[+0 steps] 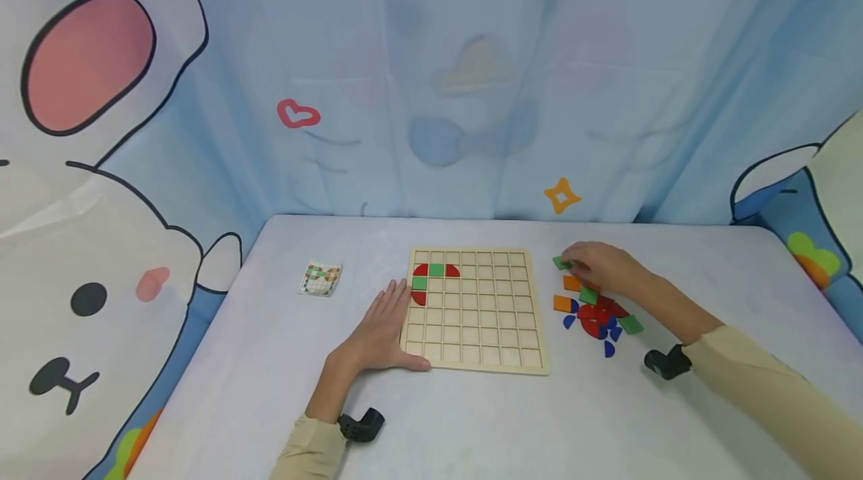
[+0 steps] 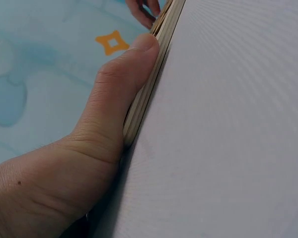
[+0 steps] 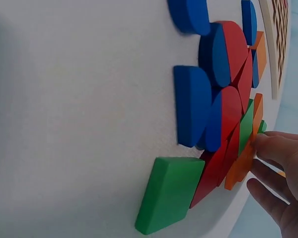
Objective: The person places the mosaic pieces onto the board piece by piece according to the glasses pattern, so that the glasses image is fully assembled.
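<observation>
A wooden grid board lies on the table. Two green squares and several red quarter-round pieces sit in its upper left cells. My left hand rests against the board's left side, fingers along the edge and thumb at the near corner; the left wrist view shows the thumb on the board's edge. At the far end of a loose heap of pieces, my right hand pinches a green square piece between its fingertips. In the right wrist view the heap mostly hides that piece.
The heap right of the board has red pieces, orange pieces, blue rounded pieces and a green piece at its right side. Left of the board lies a small pattern card. A printed curtain hangs behind the table.
</observation>
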A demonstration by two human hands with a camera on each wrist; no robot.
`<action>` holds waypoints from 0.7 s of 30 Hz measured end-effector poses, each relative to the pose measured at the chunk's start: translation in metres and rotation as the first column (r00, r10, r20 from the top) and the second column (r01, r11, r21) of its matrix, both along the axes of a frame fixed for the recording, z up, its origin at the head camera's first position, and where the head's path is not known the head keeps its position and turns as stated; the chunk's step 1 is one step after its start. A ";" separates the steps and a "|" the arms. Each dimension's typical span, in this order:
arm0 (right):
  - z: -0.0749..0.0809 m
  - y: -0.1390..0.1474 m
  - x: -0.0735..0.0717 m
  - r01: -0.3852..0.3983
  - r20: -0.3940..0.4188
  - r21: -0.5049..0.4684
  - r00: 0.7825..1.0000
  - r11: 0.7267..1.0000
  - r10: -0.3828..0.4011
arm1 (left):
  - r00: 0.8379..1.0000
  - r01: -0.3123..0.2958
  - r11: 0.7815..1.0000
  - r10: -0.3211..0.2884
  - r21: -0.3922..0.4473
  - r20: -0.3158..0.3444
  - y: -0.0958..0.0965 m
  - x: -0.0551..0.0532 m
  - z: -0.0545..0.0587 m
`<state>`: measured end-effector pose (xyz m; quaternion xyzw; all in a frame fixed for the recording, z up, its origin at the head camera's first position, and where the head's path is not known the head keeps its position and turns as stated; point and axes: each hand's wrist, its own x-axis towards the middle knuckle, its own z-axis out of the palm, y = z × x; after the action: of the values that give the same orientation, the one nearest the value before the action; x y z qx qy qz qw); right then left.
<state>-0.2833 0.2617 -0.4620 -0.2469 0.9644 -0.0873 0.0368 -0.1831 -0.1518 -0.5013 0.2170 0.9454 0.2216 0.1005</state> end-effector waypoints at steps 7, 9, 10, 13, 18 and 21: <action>-0.003 -0.003 -0.006 0.019 0.014 -0.016 1.000 1.000 -0.019 | 1.000 -0.001 1.000 0.001 -0.017 0.003 0.000 -0.001 -0.001; -0.005 -0.003 -0.007 0.019 0.006 -0.011 1.000 1.000 -0.019 | 1.000 0.000 1.000 0.000 -0.030 0.003 0.000 -0.002 -0.002; -0.006 -0.003 -0.007 0.015 -0.005 -0.005 1.000 1.000 -0.015 | 1.000 0.000 1.000 0.000 -0.030 0.001 0.000 -0.002 -0.003; -0.007 -0.005 -0.008 -0.003 -0.071 0.014 0.997 1.000 0.004 | 1.000 0.003 1.000 -0.003 -0.024 -0.001 0.000 -0.002 -0.004; -0.003 -0.020 -0.003 -0.053 -0.231 -0.012 0.972 0.998 0.049 | 1.000 0.008 1.000 -0.008 -0.015 -0.003 -0.001 -0.002 -0.003; 0.001 -0.035 0.001 -0.120 -0.303 -0.039 0.947 0.992 0.103 | 1.000 0.012 1.000 -0.012 -0.007 -0.010 -0.001 -0.001 -0.002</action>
<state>-0.2823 0.2270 -0.4609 -0.3124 0.9404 -0.0738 -0.1123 -0.1843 -0.1531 -0.5034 0.2233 0.9453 0.2169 0.0978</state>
